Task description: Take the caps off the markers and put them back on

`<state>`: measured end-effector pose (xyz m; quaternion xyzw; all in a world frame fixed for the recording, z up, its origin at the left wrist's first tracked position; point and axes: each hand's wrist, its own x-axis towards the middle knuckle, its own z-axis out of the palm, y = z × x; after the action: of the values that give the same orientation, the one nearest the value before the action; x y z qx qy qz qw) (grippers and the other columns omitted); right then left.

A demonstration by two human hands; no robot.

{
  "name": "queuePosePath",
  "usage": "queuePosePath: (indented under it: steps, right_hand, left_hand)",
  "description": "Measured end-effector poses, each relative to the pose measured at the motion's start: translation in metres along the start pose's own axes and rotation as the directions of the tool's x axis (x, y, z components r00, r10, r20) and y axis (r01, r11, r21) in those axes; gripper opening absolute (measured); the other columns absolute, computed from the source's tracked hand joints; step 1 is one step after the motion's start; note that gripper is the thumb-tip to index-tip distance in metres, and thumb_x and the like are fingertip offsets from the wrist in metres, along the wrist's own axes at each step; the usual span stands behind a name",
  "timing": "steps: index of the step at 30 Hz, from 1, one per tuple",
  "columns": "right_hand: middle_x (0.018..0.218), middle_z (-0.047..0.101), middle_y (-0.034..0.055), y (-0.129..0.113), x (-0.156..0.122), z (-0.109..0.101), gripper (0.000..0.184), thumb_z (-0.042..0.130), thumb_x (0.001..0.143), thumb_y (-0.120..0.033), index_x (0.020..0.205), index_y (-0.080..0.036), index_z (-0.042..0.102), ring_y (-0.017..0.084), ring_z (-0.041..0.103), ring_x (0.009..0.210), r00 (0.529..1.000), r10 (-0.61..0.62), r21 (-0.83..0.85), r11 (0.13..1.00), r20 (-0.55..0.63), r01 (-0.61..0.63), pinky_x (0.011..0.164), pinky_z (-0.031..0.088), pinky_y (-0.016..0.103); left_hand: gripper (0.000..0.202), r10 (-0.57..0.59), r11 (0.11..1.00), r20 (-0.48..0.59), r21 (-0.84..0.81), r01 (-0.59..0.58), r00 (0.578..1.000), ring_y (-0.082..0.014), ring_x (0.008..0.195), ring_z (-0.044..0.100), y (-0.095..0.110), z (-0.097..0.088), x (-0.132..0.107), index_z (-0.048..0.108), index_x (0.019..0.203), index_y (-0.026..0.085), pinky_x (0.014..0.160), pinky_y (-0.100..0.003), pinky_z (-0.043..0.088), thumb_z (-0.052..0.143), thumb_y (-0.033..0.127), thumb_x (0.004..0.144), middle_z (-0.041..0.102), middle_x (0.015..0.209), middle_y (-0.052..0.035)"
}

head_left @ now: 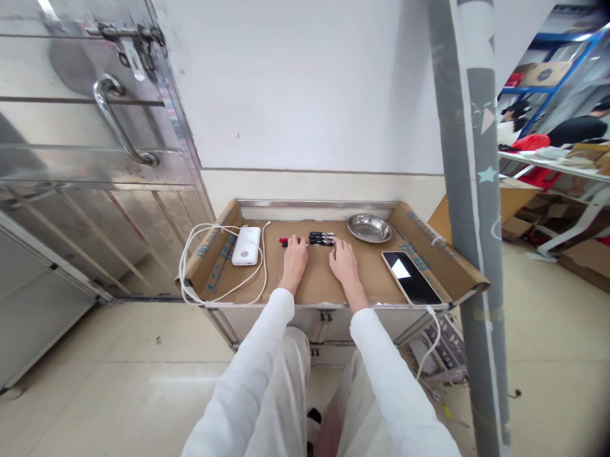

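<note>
My left hand (294,257) is over the left part of the cardboard-lined tabletop (317,281), its fingers closed on a black pen whose ends stick out on both sides. A red pen (283,240) lies just beyond it, partly covered by the fingers. In the middle, several black marker pens (321,235) lie side by side in a small stack of rows. My right hand (344,259) rests at their right end, palm down, fingers stretched forward and touching or very near the lowest pens.
A white power bank (246,246) with a looped white cable (182,266) lies on the left. A round metal dish (370,228) and a phone (411,277) lie on the right. Raised cardboard walls edge the tabletop; a wrapped grey pole (478,249) stands right. Other people work far right.
</note>
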<state>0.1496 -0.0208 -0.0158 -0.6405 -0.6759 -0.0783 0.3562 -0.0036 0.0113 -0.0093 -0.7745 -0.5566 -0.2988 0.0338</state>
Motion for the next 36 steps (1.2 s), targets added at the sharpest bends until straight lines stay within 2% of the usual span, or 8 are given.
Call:
queuePosePath:
  steps: [6, 12, 16, 20, 24, 32, 36]
  right_hand:
    - [0.099, 0.059, 0.0115, 0.004, 0.000, 0.003, 0.034, 0.037, 0.082, -0.009, 0.102, -0.015, 0.063, 0.023, 0.049, 0.094, 1.000, -0.006, -0.010, 1.000, 0.021, 0.006, 0.088, 0.040, 0.035]
    - [0.101, 0.058, 0.0119, 0.004, 0.001, 0.002, 0.037, 0.038, 0.082, -0.010, 0.108, -0.015, 0.063, 0.023, 0.048, 0.094, 0.999, -0.004, -0.018, 1.000, 0.034, 0.005, 0.089, 0.040, 0.036]
    - [0.102, 0.058, 0.0115, 0.005, 0.000, 0.004, 0.039, 0.039, 0.081, -0.010, 0.111, -0.017, 0.064, 0.023, 0.048, 0.094, 1.000, -0.009, -0.035, 0.999, 0.020, 0.010, 0.087, 0.040, 0.036]
    - [0.103, 0.058, 0.0116, 0.006, -0.001, 0.005, 0.040, 0.040, 0.080, -0.010, 0.111, -0.018, 0.064, 0.023, 0.048, 0.094, 1.000, -0.009, -0.047, 0.999, 0.013, 0.010, 0.087, 0.040, 0.036]
    - [0.105, 0.057, 0.0117, 0.006, -0.001, 0.005, 0.040, 0.040, 0.081, -0.010, 0.111, -0.018, 0.064, 0.023, 0.048, 0.096, 1.000, -0.006, -0.056, 0.998, 0.020, 0.008, 0.087, 0.040, 0.037]
    - [0.108, 0.057, 0.0127, 0.006, -0.001, 0.005, 0.039, 0.040, 0.082, -0.011, 0.114, -0.017, 0.062, 0.024, 0.048, 0.097, 0.998, 0.010, -0.065, 0.998, 0.057, -0.007, 0.086, 0.039, 0.037]
    - [0.109, 0.057, 0.0114, 0.005, -0.001, 0.006, 0.039, 0.040, 0.083, -0.011, 0.115, -0.017, 0.061, 0.023, 0.048, 0.098, 0.996, 0.027, -0.080, 0.997, 0.080, -0.021, 0.086, 0.038, 0.035]
  left_hand:
    - [0.020, -0.058, 0.998, 0.015, -0.026, 0.059, 0.998, -0.0246, 0.101, 0.049, 0.003, -0.005, -0.002, 0.056, 0.101, 0.017, 0.081, -0.035, 0.049, 0.037, 0.016, 0.092, 0.050, 0.104, -0.0131]
    - [0.020, -0.121, 0.992, -0.004, -0.044, 0.120, 0.993, -0.0235, 0.099, 0.050, 0.002, -0.006, -0.003, 0.057, 0.097, 0.018, 0.078, -0.033, 0.049, 0.038, 0.018, 0.092, 0.050, 0.101, -0.0121]
    - [0.021, -0.119, 0.992, -0.007, -0.028, 0.119, 0.993, -0.0239, 0.100, 0.050, 0.002, -0.006, -0.001, 0.057, 0.098, 0.017, 0.082, -0.035, 0.047, 0.038, 0.016, 0.091, 0.051, 0.103, -0.0125]
    - [0.023, -0.128, 0.992, -0.101, -0.029, 0.126, 0.987, -0.0261, 0.104, 0.048, 0.001, -0.006, -0.001, 0.056, 0.103, 0.015, 0.091, -0.042, 0.042, 0.038, 0.015, 0.090, 0.052, 0.110, -0.0155]
    - [0.024, -0.178, 0.984, -0.177, -0.048, 0.172, 0.968, -0.0287, 0.113, 0.044, -0.002, -0.002, -0.002, 0.056, 0.108, 0.015, 0.096, -0.046, 0.038, 0.041, 0.019, 0.090, 0.051, 0.120, -0.0164]
    - [0.030, -0.180, 0.980, -0.067, -0.095, 0.174, 0.981, -0.0279, 0.114, 0.046, -0.002, -0.004, -0.003, 0.062, 0.110, 0.019, 0.097, -0.044, 0.037, 0.038, 0.019, 0.092, 0.055, 0.117, -0.0152]
    - [0.032, -0.225, 0.973, -0.074, -0.070, 0.220, 0.972, -0.0262, 0.107, 0.051, 0.000, -0.010, -0.004, 0.061, 0.111, 0.021, 0.095, -0.041, 0.038, 0.037, 0.014, 0.091, 0.053, 0.115, -0.0145]
